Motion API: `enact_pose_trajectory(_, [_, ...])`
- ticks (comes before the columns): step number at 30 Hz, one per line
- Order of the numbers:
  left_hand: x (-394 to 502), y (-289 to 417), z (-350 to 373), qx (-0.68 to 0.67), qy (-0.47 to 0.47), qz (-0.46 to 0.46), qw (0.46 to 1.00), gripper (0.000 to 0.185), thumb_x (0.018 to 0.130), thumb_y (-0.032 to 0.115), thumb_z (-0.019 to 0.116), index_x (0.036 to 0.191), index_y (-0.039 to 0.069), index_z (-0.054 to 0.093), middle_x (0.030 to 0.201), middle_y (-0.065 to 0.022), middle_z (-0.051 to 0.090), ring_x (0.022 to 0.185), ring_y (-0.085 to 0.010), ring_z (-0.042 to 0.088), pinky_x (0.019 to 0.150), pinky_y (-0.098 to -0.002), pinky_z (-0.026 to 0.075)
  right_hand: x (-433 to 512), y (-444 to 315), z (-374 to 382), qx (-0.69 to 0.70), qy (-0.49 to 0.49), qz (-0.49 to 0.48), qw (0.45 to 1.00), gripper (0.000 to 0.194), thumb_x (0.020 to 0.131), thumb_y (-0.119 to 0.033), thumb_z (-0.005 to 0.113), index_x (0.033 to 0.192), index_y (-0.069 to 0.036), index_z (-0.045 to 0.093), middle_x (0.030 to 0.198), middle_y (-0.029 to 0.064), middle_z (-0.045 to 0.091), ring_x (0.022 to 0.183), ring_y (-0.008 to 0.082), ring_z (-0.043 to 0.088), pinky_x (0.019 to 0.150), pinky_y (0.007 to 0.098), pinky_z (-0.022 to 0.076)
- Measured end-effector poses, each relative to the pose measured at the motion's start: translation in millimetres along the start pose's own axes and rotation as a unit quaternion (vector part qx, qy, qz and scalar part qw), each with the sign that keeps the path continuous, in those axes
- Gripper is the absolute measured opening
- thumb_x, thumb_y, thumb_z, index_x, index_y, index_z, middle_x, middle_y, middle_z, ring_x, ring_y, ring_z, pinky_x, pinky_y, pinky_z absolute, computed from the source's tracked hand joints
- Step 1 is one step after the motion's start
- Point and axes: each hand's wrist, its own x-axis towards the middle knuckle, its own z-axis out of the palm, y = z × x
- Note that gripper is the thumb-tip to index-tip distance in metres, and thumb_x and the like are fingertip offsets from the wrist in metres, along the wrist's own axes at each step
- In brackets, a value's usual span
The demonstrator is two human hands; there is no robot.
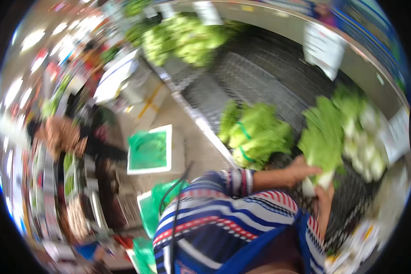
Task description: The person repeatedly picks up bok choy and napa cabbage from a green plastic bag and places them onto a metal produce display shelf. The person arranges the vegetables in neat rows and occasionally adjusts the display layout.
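Both of my hands are on a head of leafy greens with a thick white base [321, 137], probably a Chinese cabbage. Its leaves point away from me, over the black display shelf [260, 75]. My left hand [300, 170] grips it from the left, thumb across the stalks. Around the white base, lower down, closes my right hand [324, 196]; some of its fingers are hidden. Just right of the held head lies a pile of similar white-stalked greens [364, 144]. Left of it are bunches of light green lettuce [260, 133], some bound with green bands.
More pale lettuce [188, 41] is heaped at the shelf's far end. White paper signs [323, 48] with writing hang along the back panel. A metal edge [205, 126] borders the shelf. On the floor side stands a white foam box [169, 150] with green plastic. Another person [63, 137] bends at left.
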Motion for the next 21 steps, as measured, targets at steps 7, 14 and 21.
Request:
enact_pose_trajectory(7, [4.6, 21.8, -45.1, 0.347, -0.271, -0.120, 0.890, 0.060, 0.086, 0.033, 0.067, 0.129, -0.005, 0.047, 0.111, -0.0125, 0.063, 0.096, -0.0182, 0.061, 0.083, -0.0318, 0.049, -16.0, 4.5, 3.4, 0.038, 0.090, -0.017, 0.995, 0.070, 0.069, -0.012, 0.075, 0.130, 0.005, 0.047, 0.113, 0.0125, 0.063, 0.100, 0.0203, 0.061, 0.089, 0.0320, 0.0468])
enact_pose_trajectory(14, [21.6, 74.2, -1.4, 0.500, -0.400, -0.201, 0.741, 0.059, 0.080, 0.011, 0.073, 0.131, -0.004, 0.050, 0.104, -0.0129, 0.068, 0.091, -0.0179, 0.063, 0.081, -0.0299, 0.050, -38.1, -1.5, -22.3, -0.164, 0.212, -0.017, 0.963, 0.080, 0.062, -0.022, 0.080, 0.130, 0.002, 0.047, 0.111, 0.0152, 0.064, 0.099, 0.0227, 0.062, 0.086, 0.0329, 0.0494])
enact_pose_trajectory(21, [90.1, 71.3, 82.9, 0.408, -0.295, 0.073, 0.861, 0.056, 0.083, 0.009, 0.070, 0.135, 0.001, 0.049, 0.119, -0.0108, 0.062, 0.102, -0.0190, 0.062, 0.087, -0.0318, 0.051, -49.6, 13.4, -33.0, -0.193, 0.211, -0.009, 0.958, 0.088, 0.059, -0.028, 0.082, 0.132, 0.001, 0.044, 0.110, 0.0175, 0.062, 0.098, 0.0254, 0.062, 0.087, 0.0336, 0.0489])
